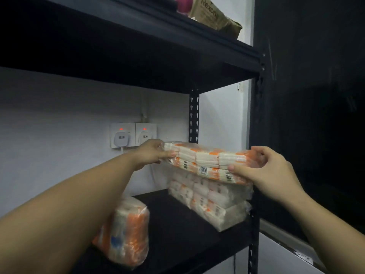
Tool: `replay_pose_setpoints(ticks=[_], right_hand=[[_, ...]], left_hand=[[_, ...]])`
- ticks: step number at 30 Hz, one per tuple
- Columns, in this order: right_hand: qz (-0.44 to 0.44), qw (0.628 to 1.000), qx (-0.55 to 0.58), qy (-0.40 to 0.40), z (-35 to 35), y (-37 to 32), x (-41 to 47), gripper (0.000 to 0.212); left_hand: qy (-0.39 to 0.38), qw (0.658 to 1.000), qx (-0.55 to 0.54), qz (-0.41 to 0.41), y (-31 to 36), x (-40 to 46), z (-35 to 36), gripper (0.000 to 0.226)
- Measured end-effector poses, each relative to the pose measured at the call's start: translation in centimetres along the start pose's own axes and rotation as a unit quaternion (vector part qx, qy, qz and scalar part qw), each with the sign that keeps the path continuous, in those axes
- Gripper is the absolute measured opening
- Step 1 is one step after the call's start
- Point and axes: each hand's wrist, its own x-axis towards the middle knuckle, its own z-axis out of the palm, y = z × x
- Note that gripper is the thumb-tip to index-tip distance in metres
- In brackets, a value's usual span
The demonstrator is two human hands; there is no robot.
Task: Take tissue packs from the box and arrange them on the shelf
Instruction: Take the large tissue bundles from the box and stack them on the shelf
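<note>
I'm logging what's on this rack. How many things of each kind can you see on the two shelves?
Tissue packs: 3 (held, stacked, left)
Cardboard boxes: 1
Pink objects: 1
Total: 5

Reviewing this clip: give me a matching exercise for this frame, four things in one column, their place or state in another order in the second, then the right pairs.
Things:
1. tissue pack with the barcode
2. upright orange pack
3. brown bag
4. wall sockets

Places or states:
A. on the top shelf
B. on the wall behind the shelf, red lights on
C. held at both ends by the left hand and right hand, over the stack
D. standing at the shelf's front left

Pairs: 1-C, 2-D, 3-A, 4-B
</note>
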Motion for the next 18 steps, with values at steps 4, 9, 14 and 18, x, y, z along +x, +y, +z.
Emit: replay_pose_setpoints(ticks=[4, 9, 14, 18], right_hand=[[0.010, 0.998, -0.052, 0.017, 1.4, 0.8, 0.6, 0.108], [0.005, 0.988, -0.149, 0.035, 2.8, 0.6, 1.0, 0.118], [-0.004, 0.966, -0.255, 0.046, 4.2, 0.2, 1.7, 0.104], [-0.003, 0.957, -0.288, 0.035, 4.7, 0.3, 2.3, 0.097]], left_hand=[[-0.036, 0.999, 0.018, -0.005, -0.9, 3.4, 1.3, 0.031], [-0.062, 0.998, 0.031, -0.008, -1.6, 6.3, 1.9, 0.041], [-0.062, 0.997, 0.032, -0.014, -2.5, 7.8, 1.9, 0.042], [-0.055, 0.998, 0.025, -0.018, -3.4, 8.3, 1.8, 0.043]])
